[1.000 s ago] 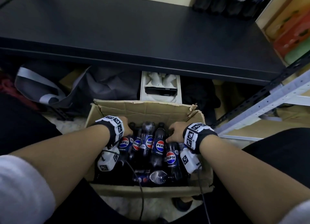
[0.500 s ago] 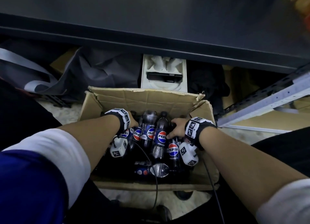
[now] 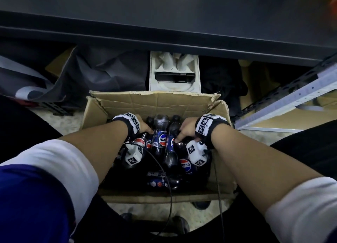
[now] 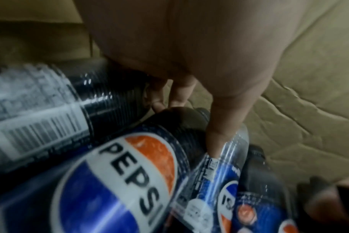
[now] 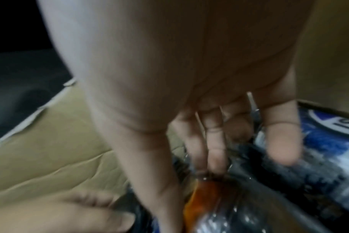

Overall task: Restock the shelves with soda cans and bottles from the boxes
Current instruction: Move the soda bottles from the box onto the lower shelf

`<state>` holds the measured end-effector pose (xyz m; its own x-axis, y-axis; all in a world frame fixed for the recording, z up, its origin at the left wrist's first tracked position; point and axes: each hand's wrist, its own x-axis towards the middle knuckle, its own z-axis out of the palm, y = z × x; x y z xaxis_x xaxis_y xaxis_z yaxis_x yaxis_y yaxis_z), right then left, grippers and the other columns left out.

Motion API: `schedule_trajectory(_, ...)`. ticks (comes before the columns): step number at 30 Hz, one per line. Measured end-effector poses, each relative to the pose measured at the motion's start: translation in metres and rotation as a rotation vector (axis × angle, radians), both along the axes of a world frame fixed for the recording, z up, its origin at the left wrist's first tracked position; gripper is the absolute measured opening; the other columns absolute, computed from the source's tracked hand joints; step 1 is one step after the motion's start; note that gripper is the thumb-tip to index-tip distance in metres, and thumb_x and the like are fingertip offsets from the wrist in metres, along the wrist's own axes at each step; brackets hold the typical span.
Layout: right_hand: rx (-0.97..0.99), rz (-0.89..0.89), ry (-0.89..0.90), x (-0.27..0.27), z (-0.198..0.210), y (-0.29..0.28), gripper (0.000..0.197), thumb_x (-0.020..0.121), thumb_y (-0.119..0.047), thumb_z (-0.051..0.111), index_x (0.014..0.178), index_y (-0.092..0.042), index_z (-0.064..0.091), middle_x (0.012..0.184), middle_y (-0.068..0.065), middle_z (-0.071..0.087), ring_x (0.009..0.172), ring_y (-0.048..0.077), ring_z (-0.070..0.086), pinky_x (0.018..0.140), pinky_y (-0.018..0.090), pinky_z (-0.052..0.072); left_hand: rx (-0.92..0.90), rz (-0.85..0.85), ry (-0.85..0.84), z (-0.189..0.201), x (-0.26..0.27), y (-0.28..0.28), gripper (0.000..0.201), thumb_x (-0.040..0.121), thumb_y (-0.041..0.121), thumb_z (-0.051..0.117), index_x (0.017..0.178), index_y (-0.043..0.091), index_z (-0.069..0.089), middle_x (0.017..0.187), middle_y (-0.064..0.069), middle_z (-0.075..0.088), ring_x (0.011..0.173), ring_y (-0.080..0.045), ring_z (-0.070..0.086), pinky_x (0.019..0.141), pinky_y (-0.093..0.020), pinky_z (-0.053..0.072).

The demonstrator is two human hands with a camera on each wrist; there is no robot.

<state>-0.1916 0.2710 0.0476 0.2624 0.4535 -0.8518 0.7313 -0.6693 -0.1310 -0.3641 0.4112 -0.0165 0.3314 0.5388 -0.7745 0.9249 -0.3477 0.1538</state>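
Observation:
An open cardboard box [image 3: 151, 104] on the floor holds several dark Pepsi bottles [image 3: 161, 139], most upright, one lying flat [image 3: 160, 180] at the front. Both my hands are down inside it. My left hand [image 3: 145, 129] grips the shoulder of a Pepsi bottle [image 4: 130, 173], thumb [image 4: 217, 135] on one side and fingers behind the neck. My right hand [image 3: 182, 133] is over another bottle [image 5: 239, 208] at the right, thumb [image 5: 153, 157] and fingers [image 5: 213, 141] curled down around its top. The caps are hidden by the hands.
A dark shelf board [image 3: 164, 24] overhangs just beyond the box. Under it lie a grey bag [image 3: 102, 75], a white moulded tray [image 3: 175, 71] and dark cloth. A perforated metal rail [image 3: 291, 100] slants at the right. Wrist-camera cables hang into the box.
My view has tilted down and closer to the box. Both hands stay in the box and have closed in lower around the bottle tops.

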Motion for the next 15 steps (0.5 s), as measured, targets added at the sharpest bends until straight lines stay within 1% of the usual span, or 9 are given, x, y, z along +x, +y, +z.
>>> schedule_trajectory(1, -0.013, 0.037, 0.019, -0.006, 0.004, 0.0, 0.056, 0.073, -0.052, 0.083, 0.105, -0.009, 0.066, 0.096, 0.005, 0.063, 0.078, 0.024, 0.06, 0.069, 0.035, 0.053, 0.008, -0.022, -0.003, 0.001, 0.0, -0.003, 0.086, 0.058, 0.072, 0.08, 0.115, 0.009, 0.069, 0.111, -0.011, 0.071, 0.095, -0.029, 0.067, 0.092, -0.038, 0.055)
schedule_trajectory(2, -0.018, 0.078, 0.016, -0.012, 0.005, 0.0, 0.055, 0.08, -0.048, 0.08, 0.114, -0.007, 0.066, 0.104, 0.007, 0.063, 0.084, 0.024, 0.061, 0.066, 0.031, 0.051, 0.02, -0.037, -0.017, 0.005, 0.0, -0.007, 0.086, 0.056, 0.072, 0.081, 0.112, 0.008, 0.067, 0.11, -0.011, 0.07, 0.094, -0.029, 0.066, 0.092, -0.038, 0.055)
schedule_trajectory(5, -0.005, 0.133, 0.042, -0.027, -0.001, -0.006, 0.072, 0.082, -0.04, 0.08, 0.139, -0.008, 0.051, 0.13, 0.007, 0.057, 0.108, 0.026, 0.061, 0.061, 0.028, 0.049, 0.034, -0.074, -0.062, 0.015, 0.0, -0.017, 0.081, 0.051, 0.071, 0.085, 0.103, 0.012, 0.06, 0.106, -0.009, 0.07, 0.09, -0.027, 0.065, 0.087, -0.035, 0.054)
schedule_trajectory(7, -0.034, 0.155, 0.038, -0.033, -0.004, -0.013, 0.093, 0.076, -0.042, 0.084, 0.149, -0.012, 0.036, 0.143, 0.009, 0.051, 0.117, 0.029, 0.059, 0.072, 0.036, 0.057, 0.03, -0.101, -0.088, 0.016, -0.001, -0.022, 0.095, 0.039, 0.076, 0.082, 0.108, 0.015, 0.06, 0.106, -0.004, 0.07, 0.093, -0.026, 0.067, 0.089, -0.038, 0.056)
schedule_trajectory(8, -0.049, 0.185, 0.018, -0.035, -0.005, -0.015, 0.103, 0.072, -0.045, 0.086, 0.153, -0.014, 0.03, 0.146, 0.01, 0.05, 0.119, 0.03, 0.058, 0.081, 0.041, 0.059, 0.03, -0.106, -0.103, 0.018, -0.003, -0.025, 0.099, 0.038, 0.077, 0.081, 0.113, 0.016, 0.06, 0.108, -0.004, 0.07, 0.095, -0.026, 0.067, 0.089, -0.039, 0.056)
schedule_trajectory(9, -0.056, 0.215, -0.002, -0.036, -0.006, -0.017, 0.108, 0.07, -0.048, 0.086, 0.154, -0.015, 0.027, 0.148, 0.011, 0.048, 0.12, 0.03, 0.058, 0.089, 0.043, 0.058, 0.028, -0.11, -0.124, 0.021, -0.004, -0.028, 0.099, 0.042, 0.074, 0.083, 0.118, 0.017, 0.058, 0.111, -0.004, 0.068, 0.098, -0.027, 0.066, 0.09, -0.04, 0.055)
schedule_trajectory(12, -0.057, 0.248, -0.026, -0.039, -0.006, -0.021, 0.109, 0.073, -0.049, 0.084, 0.156, -0.013, 0.024, 0.154, 0.01, 0.042, 0.134, 0.03, 0.049, 0.108, 0.043, 0.046, -0.018, -0.072, -0.189, 0.032, -0.01, -0.035, 0.097, 0.057, 0.063, 0.088, 0.135, 0.015, 0.054, 0.127, -0.005, 0.065, 0.11, -0.026, 0.063, 0.099, -0.039, 0.052)
schedule_trajectory(14, -0.066, 0.233, -0.015, -0.039, -0.003, -0.022, 0.106, 0.075, -0.051, 0.083, 0.156, -0.014, 0.027, 0.158, 0.006, 0.038, 0.139, 0.028, 0.043, 0.112, 0.041, 0.04, -0.061, -0.039, -0.21, 0.035, -0.016, -0.036, 0.105, 0.059, 0.059, 0.09, 0.144, 0.012, 0.049, 0.137, -0.005, 0.06, 0.119, -0.026, 0.061, 0.105, -0.037, 0.048)
schedule_trajectory(15, -0.066, 0.223, -0.008, -0.038, 0.0, -0.024, 0.104, 0.075, -0.052, 0.082, 0.156, -0.016, 0.028, 0.157, 0.005, 0.038, 0.139, 0.027, 0.043, 0.113, 0.041, 0.04, -0.069, -0.018, -0.226, 0.036, -0.019, -0.036, 0.104, 0.059, 0.056, 0.091, 0.144, 0.012, 0.05, 0.138, -0.005, 0.06, 0.12, -0.026, 0.06, 0.105, -0.037, 0.048)
